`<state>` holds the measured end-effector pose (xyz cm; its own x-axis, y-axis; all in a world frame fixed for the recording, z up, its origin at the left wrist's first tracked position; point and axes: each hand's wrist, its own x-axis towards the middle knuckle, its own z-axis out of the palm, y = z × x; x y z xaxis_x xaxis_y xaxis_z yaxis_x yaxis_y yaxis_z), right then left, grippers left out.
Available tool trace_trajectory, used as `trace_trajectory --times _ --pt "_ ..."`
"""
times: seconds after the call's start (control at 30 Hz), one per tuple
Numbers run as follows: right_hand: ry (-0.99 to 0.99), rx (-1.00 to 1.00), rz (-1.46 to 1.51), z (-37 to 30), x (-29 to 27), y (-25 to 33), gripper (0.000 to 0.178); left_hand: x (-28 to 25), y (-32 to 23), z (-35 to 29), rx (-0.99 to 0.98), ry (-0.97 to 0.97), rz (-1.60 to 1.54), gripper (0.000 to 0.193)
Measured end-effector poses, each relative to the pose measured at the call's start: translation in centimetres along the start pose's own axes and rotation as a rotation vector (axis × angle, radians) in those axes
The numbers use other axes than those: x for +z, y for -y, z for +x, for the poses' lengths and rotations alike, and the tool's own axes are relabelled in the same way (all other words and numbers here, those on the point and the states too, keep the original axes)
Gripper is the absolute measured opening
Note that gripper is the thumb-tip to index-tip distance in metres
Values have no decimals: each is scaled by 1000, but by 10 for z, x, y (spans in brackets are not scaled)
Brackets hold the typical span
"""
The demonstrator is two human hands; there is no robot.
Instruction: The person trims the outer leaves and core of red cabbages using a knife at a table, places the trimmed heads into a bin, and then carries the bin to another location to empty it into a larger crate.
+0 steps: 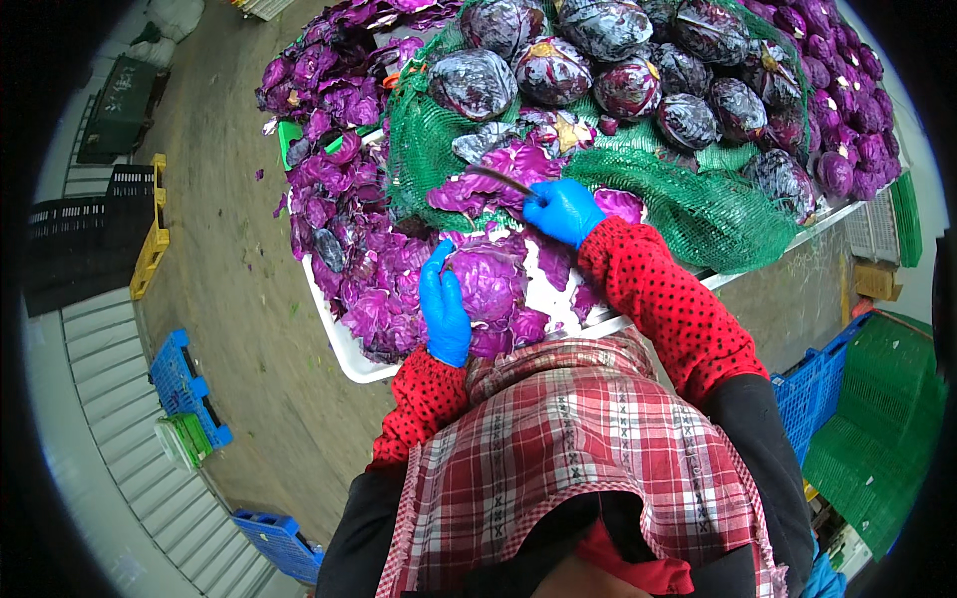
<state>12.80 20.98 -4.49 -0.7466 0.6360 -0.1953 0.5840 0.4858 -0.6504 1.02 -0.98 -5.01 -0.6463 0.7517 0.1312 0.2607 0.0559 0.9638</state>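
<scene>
My right hand [564, 211], in a blue glove, is closed round a knife [501, 180] whose dark, narrow blade points left over loose purple leaves [498, 177]. My blue-gloved left hand [444, 307] cups the left side of a peeled red cabbage [485, 283], which lies among stripped leaves near the front edge of the white table [356, 369]. Part of its fingers is hidden against the cabbage. Beyond the knife, a green mesh sack [688, 214] lies spread beneath several unpeeled red cabbages [603, 25] with dull, dusty outer leaves.
Torn purple leaves [344, 189] heap along the table's left side. Peeled cabbages [847, 130] are piled at the far right. Blue pallets [185, 389] and a yellow pallet [152, 239] stand on the floor to the left. A blue crate [812, 384] is at the right.
</scene>
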Motion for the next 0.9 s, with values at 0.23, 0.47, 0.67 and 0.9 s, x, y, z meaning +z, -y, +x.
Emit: trace_trajectory --times 0.23,0.47,0.67,0.9 --pt "75 -358 -18 -50 -3 51 39 1 4 1 -81 -5 -110 39" --pt "66 -290 189 -52 2 43 25 -47 57 66 -458 152 363 33" --pt "26 -212 259 -62 5 35 22 -41 14 74 -376 149 -406 45" --pt "-63 -245 323 -62 10 36 19 -45 -8 54 -141 -105 -85 36"
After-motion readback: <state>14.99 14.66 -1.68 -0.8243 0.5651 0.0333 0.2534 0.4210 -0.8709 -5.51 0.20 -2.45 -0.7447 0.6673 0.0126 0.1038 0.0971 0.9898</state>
